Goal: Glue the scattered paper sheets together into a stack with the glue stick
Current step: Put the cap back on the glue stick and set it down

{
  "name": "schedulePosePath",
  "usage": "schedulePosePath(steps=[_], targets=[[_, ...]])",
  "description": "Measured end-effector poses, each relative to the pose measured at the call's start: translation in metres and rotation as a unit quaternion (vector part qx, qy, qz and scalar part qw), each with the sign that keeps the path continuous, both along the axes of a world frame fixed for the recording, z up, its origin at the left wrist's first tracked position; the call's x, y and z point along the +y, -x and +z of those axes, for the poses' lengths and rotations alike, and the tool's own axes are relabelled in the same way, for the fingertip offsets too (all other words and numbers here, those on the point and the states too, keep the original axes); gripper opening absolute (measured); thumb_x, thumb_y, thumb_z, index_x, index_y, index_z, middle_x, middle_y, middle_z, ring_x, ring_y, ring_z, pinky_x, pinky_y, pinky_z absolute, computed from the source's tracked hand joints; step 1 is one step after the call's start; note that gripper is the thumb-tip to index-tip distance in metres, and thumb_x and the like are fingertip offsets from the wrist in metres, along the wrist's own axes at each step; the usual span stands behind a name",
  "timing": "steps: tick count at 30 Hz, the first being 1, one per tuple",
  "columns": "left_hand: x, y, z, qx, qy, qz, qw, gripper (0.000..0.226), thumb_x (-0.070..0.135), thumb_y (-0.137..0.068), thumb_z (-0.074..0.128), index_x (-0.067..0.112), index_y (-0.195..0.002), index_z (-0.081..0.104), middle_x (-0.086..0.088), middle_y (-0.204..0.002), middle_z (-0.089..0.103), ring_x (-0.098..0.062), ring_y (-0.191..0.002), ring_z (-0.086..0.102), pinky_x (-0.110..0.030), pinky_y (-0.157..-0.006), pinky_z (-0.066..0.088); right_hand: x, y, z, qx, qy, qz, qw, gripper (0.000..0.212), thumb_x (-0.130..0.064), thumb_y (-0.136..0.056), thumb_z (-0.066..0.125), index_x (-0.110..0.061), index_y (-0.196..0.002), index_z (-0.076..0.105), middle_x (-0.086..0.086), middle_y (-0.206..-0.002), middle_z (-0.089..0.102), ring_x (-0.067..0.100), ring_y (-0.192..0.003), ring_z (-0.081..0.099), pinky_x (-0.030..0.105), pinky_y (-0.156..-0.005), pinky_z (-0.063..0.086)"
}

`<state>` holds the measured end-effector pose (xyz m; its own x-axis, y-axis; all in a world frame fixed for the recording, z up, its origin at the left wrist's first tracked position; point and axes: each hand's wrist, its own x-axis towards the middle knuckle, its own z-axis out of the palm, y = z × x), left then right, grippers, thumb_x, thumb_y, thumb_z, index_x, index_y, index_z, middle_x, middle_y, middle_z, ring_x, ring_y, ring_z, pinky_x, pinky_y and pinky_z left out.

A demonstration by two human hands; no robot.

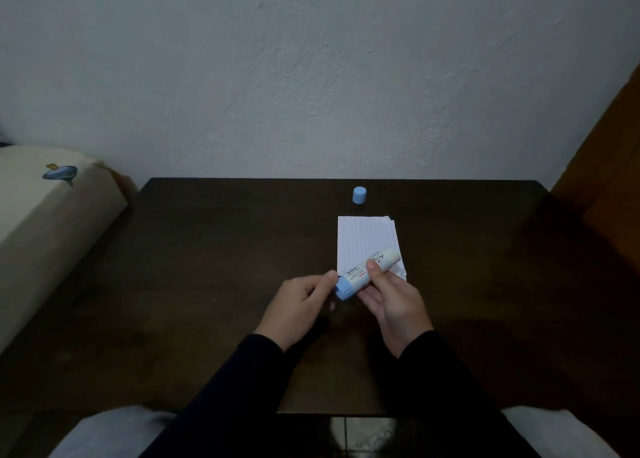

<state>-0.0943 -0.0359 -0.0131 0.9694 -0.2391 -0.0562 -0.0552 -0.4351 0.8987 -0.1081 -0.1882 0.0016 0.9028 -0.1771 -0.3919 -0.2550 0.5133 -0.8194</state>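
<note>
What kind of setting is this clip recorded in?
Probably a room at home: a small dark wooden table against a plain plastered wall, with a cream cushioned piece of furniture beside it.

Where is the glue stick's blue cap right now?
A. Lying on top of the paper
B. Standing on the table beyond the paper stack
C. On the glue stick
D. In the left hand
B: the cap stands alone on the table, past the far edge of the paper stack, while both hands hold the uncapped glue stick.
</note>
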Motion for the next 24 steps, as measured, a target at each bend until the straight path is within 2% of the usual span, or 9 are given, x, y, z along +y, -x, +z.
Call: schedulePosePath(steps=[3, 7, 10, 13, 15, 17, 20, 22, 24], targets=[[0.0038, -0.0016, -0.0006, -0.030, -0.010, -0.008, 0.999, 0.031, 0.062, -0.081, 0.058, 0.033, -0.092, 0.063, 0.010, -0.081, 0.065, -0.007, -0.071, 0.059, -0.034, -0.068, 0.052, -0.0028, -0.0009, 0.0010, 0.015, -0.019, -0.018, 1.000, 0.016, -0.020, -0.092, 0.062, -0.014, -0.105, 0.055, 0.007, -0.109, 0.062, 0.023, -0.108, 0.060, 0.037, -0.096, 0.049], [0.0042, -0.0014, -0.0018, -0.074, -0.054, -0.026, 0.995, 0.030, 0.055, -0.074, 0.071, 0.034, -0.091, 0.058, 0.009, -0.077, 0.062, -0.006, -0.065, 0.056, -0.029, -0.060, 0.048, -0.0036, -0.0011, 0.0002, 0.027, -0.032, -0.008, 0.999, 0.042, -0.021, -0.092, 0.062, -0.005, -0.129, 0.050, 0.011, -0.115, 0.061, 0.026, -0.115, 0.058, 0.039, -0.100, 0.047], [0.0016, -0.0006, -0.0037, -0.073, -0.027, -0.017, 0.997, 0.026, 0.057, -0.081, 0.061, 0.031, -0.082, 0.064, 0.006, -0.073, 0.063, -0.006, -0.063, 0.054, -0.034, -0.060, 0.047, -0.0027, -0.0002, -0.0005, 0.015, -0.036, 0.004, 0.999, 0.035, -0.021, -0.092, 0.062, -0.006, -0.122, 0.053, 0.012, -0.116, 0.063, 0.024, -0.111, 0.060, 0.036, -0.096, 0.049], [0.0009, -0.0005, -0.0041, -0.064, -0.014, 0.000, 0.998, 0.050, 0.069, -0.086, 0.045, 0.027, -0.070, 0.067, 0.004, -0.067, 0.062, -0.012, -0.063, 0.056, -0.038, -0.062, 0.044, -0.0006, 0.0014, -0.0003, -0.003, -0.035, 0.013, 0.999, 0.021, -0.022, -0.092, 0.061, -0.009, -0.109, 0.055, 0.009, -0.108, 0.065, 0.018, -0.100, 0.063, 0.030, -0.087, 0.051], [0.0022, -0.0004, -0.0034, -0.062, -0.017, 0.001, 0.998, 0.054, 0.070, -0.088, 0.037, 0.026, -0.073, 0.065, 0.005, -0.069, 0.063, -0.013, -0.067, 0.058, -0.037, -0.065, 0.045, -0.0005, 0.0014, 0.0007, -0.004, -0.029, 0.010, 1.000, 0.019, -0.021, -0.092, 0.060, -0.011, -0.107, 0.055, 0.006, -0.105, 0.066, 0.015, -0.097, 0.064, 0.028, -0.082, 0.052], [0.0037, -0.0004, -0.0022, -0.067, -0.019, -0.009, 0.998, 0.042, 0.071, -0.084, 0.046, 0.032, -0.082, 0.061, 0.008, -0.077, 0.064, -0.010, -0.070, 0.059, -0.036, -0.068, 0.049, -0.0018, 0.0006, 0.0002, -0.001, -0.023, 0.001, 1.000, 0.021, -0.021, -0.093, 0.060, -0.012, -0.111, 0.055, 0.007, -0.109, 0.065, 0.019, -0.102, 0.063, 0.029, -0.083, 0.052], [0.0041, -0.0016, -0.0028, -0.080, -0.050, -0.026, 0.995, 0.029, 0.058, -0.076, 0.068, 0.034, -0.088, 0.057, 0.010, -0.076, 0.061, -0.003, -0.062, 0.053, -0.025, -0.058, 0.044, -0.0027, 0.0003, 0.0004, 0.006, -0.024, -0.004, 1.000, 0.039, -0.020, -0.092, 0.061, -0.004, -0.126, 0.052, 0.011, -0.118, 0.061, 0.024, -0.111, 0.059, 0.033, -0.091, 0.051], [0.0029, -0.0015, -0.0024, -0.086, -0.042, -0.024, 0.995, 0.020, 0.049, -0.079, 0.070, 0.033, -0.087, 0.061, 0.010, -0.073, 0.060, -0.002, -0.060, 0.051, -0.024, -0.056, 0.042, -0.0023, 0.0008, -0.0002, 0.003, -0.026, -0.003, 1.000, 0.040, -0.020, -0.092, 0.061, -0.003, -0.127, 0.052, 0.011, -0.116, 0.062, 0.023, -0.109, 0.061, 0.031, -0.086, 0.052], [0.0021, -0.0013, -0.0018, -0.073, -0.017, -0.017, 0.997, 0.018, 0.047, -0.087, 0.064, 0.030, -0.082, 0.067, 0.006, -0.071, 0.063, -0.008, -0.061, 0.054, -0.031, -0.058, 0.044, -0.0017, 0.0014, -0.0003, -0.004, -0.029, -0.001, 1.000, 0.032, -0.020, -0.092, 0.061, -0.007, -0.121, 0.054, 0.009, -0.113, 0.064, 0.020, -0.106, 0.062, 0.029, -0.082, 0.053]])
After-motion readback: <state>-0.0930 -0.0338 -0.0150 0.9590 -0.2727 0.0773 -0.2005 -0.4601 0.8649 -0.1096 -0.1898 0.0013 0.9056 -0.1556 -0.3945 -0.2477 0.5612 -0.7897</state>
